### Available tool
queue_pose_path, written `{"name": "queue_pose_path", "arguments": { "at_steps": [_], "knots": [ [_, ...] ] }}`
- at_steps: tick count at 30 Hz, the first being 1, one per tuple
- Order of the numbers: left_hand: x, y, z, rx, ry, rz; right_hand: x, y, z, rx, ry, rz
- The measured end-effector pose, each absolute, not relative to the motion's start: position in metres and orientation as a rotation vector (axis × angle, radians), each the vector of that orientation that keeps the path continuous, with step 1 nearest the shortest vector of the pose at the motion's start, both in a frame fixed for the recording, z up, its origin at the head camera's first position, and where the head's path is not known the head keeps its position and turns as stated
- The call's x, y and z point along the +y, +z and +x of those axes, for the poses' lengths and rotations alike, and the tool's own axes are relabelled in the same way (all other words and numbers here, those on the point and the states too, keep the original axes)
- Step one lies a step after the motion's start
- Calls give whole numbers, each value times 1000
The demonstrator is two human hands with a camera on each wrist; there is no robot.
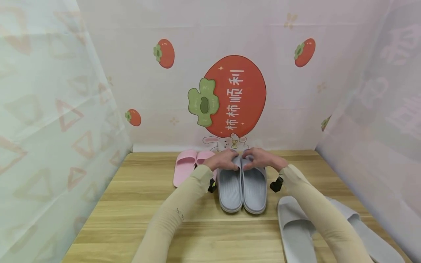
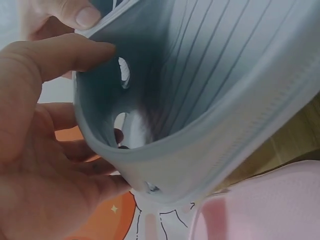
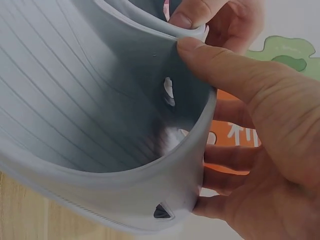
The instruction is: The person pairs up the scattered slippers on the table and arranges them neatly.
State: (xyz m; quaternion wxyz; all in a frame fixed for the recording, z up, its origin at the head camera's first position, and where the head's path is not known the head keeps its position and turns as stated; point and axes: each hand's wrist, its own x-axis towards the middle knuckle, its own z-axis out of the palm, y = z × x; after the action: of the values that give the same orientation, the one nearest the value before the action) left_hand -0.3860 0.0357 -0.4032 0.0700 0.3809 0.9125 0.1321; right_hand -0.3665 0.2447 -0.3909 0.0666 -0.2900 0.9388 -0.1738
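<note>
A pair of blue-grey slippers stands side by side at the back middle of the wooden surface, heels toward me. My left hand (image 1: 225, 160) grips the upper strap of the left slipper (image 1: 231, 193); in the left wrist view the thumb lies inside the strap (image 2: 165, 172) and the other fingers outside. In the same way my right hand (image 1: 261, 158) holds the right slipper (image 1: 254, 193) by its strap (image 3: 125, 192), thumb within and fingers around the outer side. Small holes show in both straps. The two thumbs are close together where the slippers meet.
Pink slippers (image 1: 185, 171) stand just left of the held pair, partly behind my left arm. Larger light-grey slippers (image 1: 297, 235) lie at the front right, partly under my right forearm. A printed cloth wall (image 1: 279, 120) closes off the back of the wooden surface (image 1: 138, 204).
</note>
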Motion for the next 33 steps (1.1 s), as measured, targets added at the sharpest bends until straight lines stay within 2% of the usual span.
{"name": "queue_pose_path", "arguments": {
  "at_steps": [33],
  "knots": [
    [43,-436,-413,2805,585,1045,252,-398,-392,2805,-609,-725]
  ]
}}
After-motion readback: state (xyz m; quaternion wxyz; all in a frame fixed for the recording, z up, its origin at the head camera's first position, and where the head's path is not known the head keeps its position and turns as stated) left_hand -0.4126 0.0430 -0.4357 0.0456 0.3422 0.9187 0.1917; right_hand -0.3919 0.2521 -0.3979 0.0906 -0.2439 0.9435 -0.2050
